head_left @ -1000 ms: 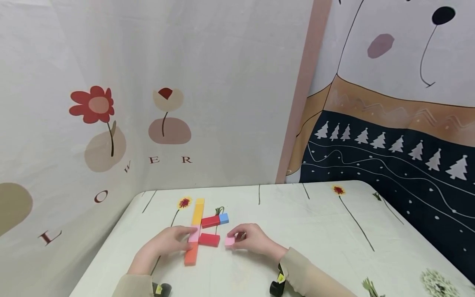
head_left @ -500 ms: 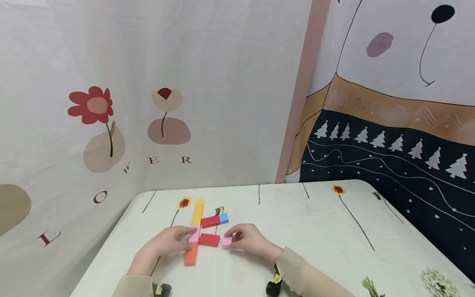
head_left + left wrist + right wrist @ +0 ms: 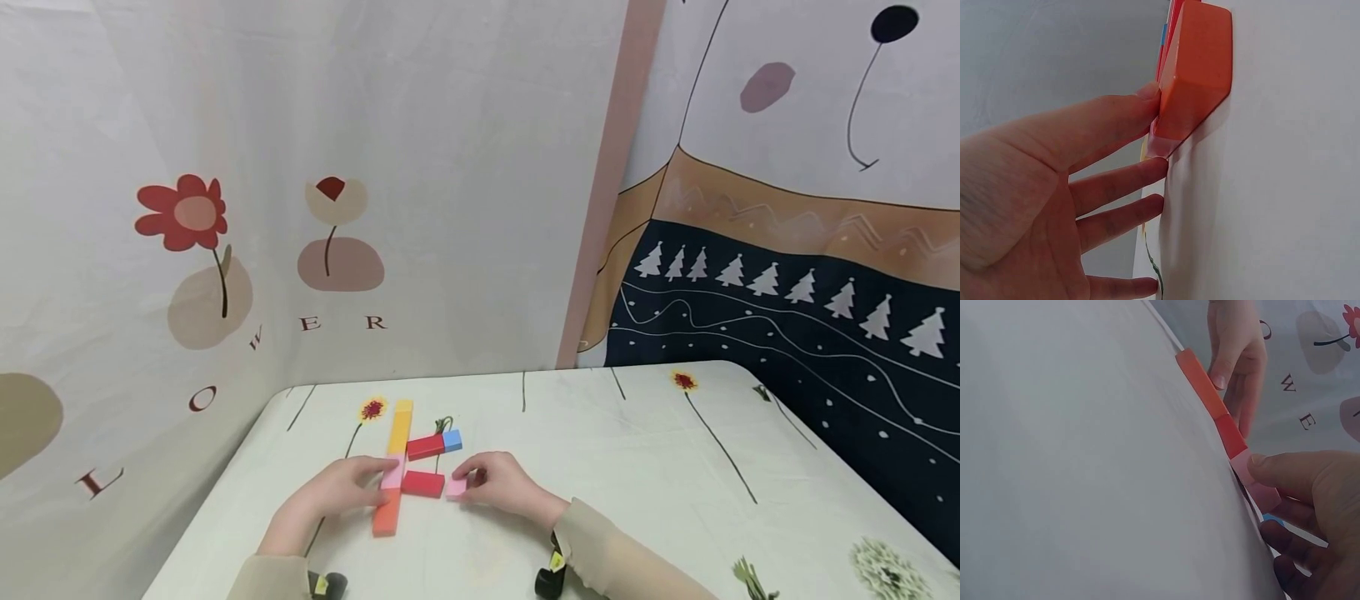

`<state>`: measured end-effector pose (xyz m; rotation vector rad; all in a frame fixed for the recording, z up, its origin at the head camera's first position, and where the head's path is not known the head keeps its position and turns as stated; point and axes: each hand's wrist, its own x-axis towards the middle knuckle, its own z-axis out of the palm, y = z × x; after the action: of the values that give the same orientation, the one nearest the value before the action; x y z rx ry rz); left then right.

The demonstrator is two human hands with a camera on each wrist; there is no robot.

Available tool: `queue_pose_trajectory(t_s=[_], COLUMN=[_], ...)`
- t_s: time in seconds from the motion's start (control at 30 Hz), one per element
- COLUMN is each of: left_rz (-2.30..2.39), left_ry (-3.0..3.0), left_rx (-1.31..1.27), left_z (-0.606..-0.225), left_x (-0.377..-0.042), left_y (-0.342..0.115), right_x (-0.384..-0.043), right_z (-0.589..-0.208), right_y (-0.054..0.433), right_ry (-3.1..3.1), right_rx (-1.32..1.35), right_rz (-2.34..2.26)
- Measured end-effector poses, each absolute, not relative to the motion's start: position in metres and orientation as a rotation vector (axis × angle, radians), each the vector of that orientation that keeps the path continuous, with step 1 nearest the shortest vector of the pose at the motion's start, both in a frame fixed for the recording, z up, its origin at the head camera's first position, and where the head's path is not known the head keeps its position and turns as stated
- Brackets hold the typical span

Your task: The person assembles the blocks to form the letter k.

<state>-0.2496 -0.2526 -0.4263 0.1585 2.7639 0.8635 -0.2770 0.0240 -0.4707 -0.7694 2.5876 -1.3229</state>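
Note:
On the table, a yellow block [image 3: 400,432], a pink block [image 3: 392,476] and an orange block [image 3: 386,517] form a straight row. My left hand [image 3: 335,489] rests at this row's left side, its fairly straight index finger and thumb touching around the pink block. In the left wrist view the thumb lies along the orange block [image 3: 1200,59]. With thumb and fingers my right hand [image 3: 504,483] pinches a smaller pink block [image 3: 454,488], right at the end of the lower red block [image 3: 423,484]. That red block extends from the row's right side.
An upper red block [image 3: 425,447] also extends rightward from the row, with a blue block [image 3: 452,441] at its end. Printed flowers decorate the white tablecloth [image 3: 600,450]. Patterned curtains [image 3: 465,167] hang behind the table.
My right hand has slid left with the smaller pink block, bringing it up close to the lower red block's end. The left hand and the row have stayed put.

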Motion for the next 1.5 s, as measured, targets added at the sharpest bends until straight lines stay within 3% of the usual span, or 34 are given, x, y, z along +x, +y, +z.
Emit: queue_pose_trajectory(t_s=[1.5], left_rz=[0.847], left_ry=[2.771], left_rx=[0.147], left_z=[-0.4258], left_x=[-0.2491], left_y=[-0.2514], right_x=[-0.2765], right_z=[-0.4717], right_y=[0.0175], right_ry=[2.641], right_rx=[-0.764], right_rz=[-1.266])
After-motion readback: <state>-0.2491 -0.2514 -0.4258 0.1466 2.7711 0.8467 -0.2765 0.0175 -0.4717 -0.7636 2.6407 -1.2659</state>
